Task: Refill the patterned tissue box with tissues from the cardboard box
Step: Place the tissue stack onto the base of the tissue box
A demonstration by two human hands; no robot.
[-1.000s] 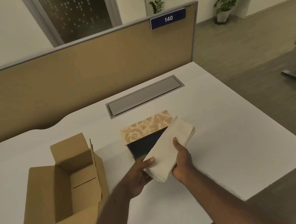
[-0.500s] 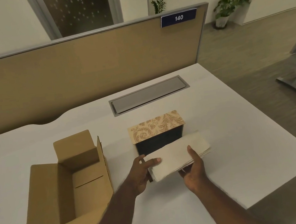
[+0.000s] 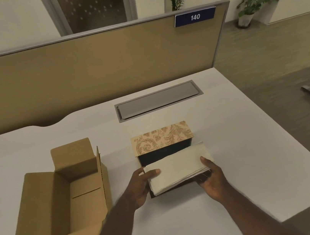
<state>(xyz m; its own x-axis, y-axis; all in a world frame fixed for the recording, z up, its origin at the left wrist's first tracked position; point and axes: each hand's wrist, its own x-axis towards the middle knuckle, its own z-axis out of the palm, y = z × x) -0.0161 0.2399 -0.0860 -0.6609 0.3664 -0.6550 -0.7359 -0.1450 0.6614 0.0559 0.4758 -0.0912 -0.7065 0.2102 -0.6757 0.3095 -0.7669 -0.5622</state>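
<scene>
A stack of cream tissues [image 3: 177,166] is held level between both hands, right over the dark open inside of the patterned tissue box [image 3: 162,139]. The box stands mid-desk, its tan floral panel facing up at the far side. My left hand [image 3: 140,186] grips the stack's left end, thumb on top. At the right end my right hand [image 3: 212,179] holds it, thumb on top and fingers underneath. The stack hides the near part of the box. The brown cardboard box [image 3: 65,193] lies open at the left with its flaps spread, and its visible inside shows no tissues.
The white desk [image 3: 246,154] ends at the right and near edges. A grey cable hatch [image 3: 157,100] is set into it behind the patterned box. A tan partition [image 3: 92,70] with a "140" tag closes the back. Potted plants stand on the floor far right.
The tissue stack has turned from a diagonal slant to lie lengthwise along the patterned box and has come down over its opening. Both hands kept their grip.
</scene>
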